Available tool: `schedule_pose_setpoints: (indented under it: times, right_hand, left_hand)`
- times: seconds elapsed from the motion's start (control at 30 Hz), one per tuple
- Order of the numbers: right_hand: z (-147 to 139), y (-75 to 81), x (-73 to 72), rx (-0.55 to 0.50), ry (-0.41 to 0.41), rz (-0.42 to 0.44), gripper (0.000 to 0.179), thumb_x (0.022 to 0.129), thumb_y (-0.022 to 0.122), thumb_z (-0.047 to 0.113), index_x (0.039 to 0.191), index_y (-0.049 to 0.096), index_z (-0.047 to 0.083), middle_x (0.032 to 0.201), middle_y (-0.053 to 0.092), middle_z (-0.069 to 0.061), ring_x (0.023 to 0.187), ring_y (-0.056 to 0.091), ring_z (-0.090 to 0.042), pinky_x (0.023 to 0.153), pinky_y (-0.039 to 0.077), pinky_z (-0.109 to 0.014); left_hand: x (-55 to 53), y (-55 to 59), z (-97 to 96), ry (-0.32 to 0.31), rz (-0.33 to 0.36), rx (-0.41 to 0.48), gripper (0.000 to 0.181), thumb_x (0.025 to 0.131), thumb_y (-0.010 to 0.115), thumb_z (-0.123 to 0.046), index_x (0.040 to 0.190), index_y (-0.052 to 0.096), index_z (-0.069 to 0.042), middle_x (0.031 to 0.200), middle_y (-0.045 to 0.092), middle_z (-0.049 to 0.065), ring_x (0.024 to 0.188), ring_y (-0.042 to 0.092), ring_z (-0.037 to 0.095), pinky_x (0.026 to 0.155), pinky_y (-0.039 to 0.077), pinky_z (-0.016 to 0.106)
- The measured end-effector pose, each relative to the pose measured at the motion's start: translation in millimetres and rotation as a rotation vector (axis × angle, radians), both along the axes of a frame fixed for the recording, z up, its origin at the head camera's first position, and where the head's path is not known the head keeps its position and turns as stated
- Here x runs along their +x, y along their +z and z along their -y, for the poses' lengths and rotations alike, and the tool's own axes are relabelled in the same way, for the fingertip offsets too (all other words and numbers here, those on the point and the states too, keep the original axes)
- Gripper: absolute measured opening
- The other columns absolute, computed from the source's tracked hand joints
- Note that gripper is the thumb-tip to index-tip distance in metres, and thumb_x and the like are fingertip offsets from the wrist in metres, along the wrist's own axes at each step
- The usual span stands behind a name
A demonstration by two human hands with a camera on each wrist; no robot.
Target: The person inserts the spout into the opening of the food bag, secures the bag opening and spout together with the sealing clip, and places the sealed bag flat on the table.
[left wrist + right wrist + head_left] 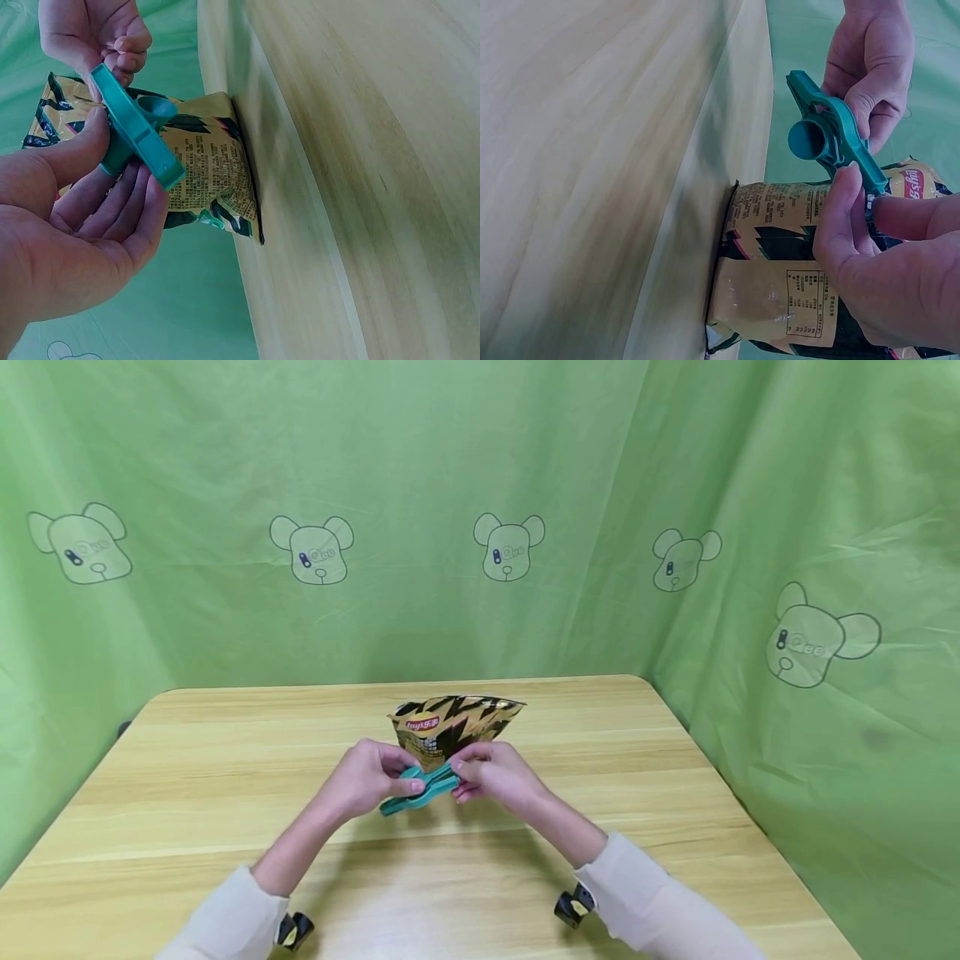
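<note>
A teal bag clip [435, 791] with a round, cup-like part is held between both hands above the table. My left hand [371, 779] pinches it around the middle, thumb on the near side. At the clip's other end, the thumb and fingertips of my right hand [498, 774] grip it. Just behind the clip stands a gold and black Lay's chip bag [210, 161], its wide top edge upward. In the head view the hands hide the lower part of the bag; in the right wrist view its printed label [806, 304] shows.
The bag stands on a light wood table [225, 752] with rounded far corners. Green curtains [420, 443] with bear-head drawings enclose the back and sides. Black wrist devices [572, 906] hang under both sleeves.
</note>
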State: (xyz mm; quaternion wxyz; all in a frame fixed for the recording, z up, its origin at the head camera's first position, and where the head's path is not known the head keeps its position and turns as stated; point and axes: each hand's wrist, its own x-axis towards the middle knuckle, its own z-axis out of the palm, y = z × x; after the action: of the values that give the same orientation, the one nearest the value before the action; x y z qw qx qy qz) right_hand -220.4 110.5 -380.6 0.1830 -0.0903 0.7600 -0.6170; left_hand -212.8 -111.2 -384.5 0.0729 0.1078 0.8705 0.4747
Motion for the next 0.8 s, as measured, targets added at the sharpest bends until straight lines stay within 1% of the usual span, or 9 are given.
schedule_pose_setpoints:
  times: [0.17,0.3,0.47,0.67,0.8]
  right_hand:
    - [0.7,-2.0,0.7,-0.005,-0.006,0.013,0.026,0.099,0.059,0.006,0.119,0.063,-0.010,0.093,0.072,-0.018,0.076,0.071,-0.021,0.075,0.062,-0.033]
    - [0.8,-3.0,1.1,-0.008,-0.018,0.020,0.026,0.099,0.060,0.006,0.119,0.063,-0.010,0.096,0.071,-0.020,0.076,0.070,-0.019,0.076,0.062,-0.032]
    - [-0.1,-5.3,2.0,-0.004,-0.022,0.017,0.028,0.099,0.060,0.006,0.121,0.061,-0.011,0.103,0.070,-0.026,0.078,0.069,-0.018,0.077,0.062,-0.032]
    - [-4.8,-13.0,0.8,0.034,0.006,0.011,0.030,0.099,0.057,0.005,0.125,0.059,-0.011,0.106,0.068,-0.030,0.079,0.068,-0.021,0.077,0.062,-0.034]
    - [-11.4,-18.8,-1.1,0.072,0.036,0.017,0.032,0.099,0.053,0.003,0.128,0.056,-0.011,0.106,0.067,-0.029,0.079,0.068,-0.024,0.075,0.062,-0.035]
  left_hand:
    - [0.7,0.1,-0.2,0.005,-0.011,-0.003,0.010,0.083,0.084,-0.015,0.092,0.080,-0.013,0.084,0.076,-0.002,0.075,0.067,0.012,0.071,0.055,0.030]
    - [1.1,0.1,-0.8,-0.016,-0.020,-0.007,0.012,0.081,0.085,-0.014,0.092,0.080,-0.014,0.084,0.076,-0.003,0.076,0.067,0.011,0.073,0.055,0.030]
    - [1.3,-0.6,0.1,-0.043,-0.037,-0.013,0.013,0.081,0.085,-0.015,0.093,0.079,-0.015,0.086,0.076,-0.004,0.079,0.068,0.011,0.077,0.056,0.032]
    - [0.9,-1.8,2.5,-0.028,-0.026,-0.017,0.012,0.083,0.084,-0.016,0.093,0.079,-0.016,0.086,0.075,-0.005,0.081,0.068,0.011,0.079,0.057,0.031]
    - [0.7,-2.1,4.2,-0.013,-0.009,-0.016,0.012,0.083,0.084,-0.017,0.094,0.079,-0.016,0.086,0.075,-0.005,0.081,0.068,0.011,0.079,0.057,0.032]
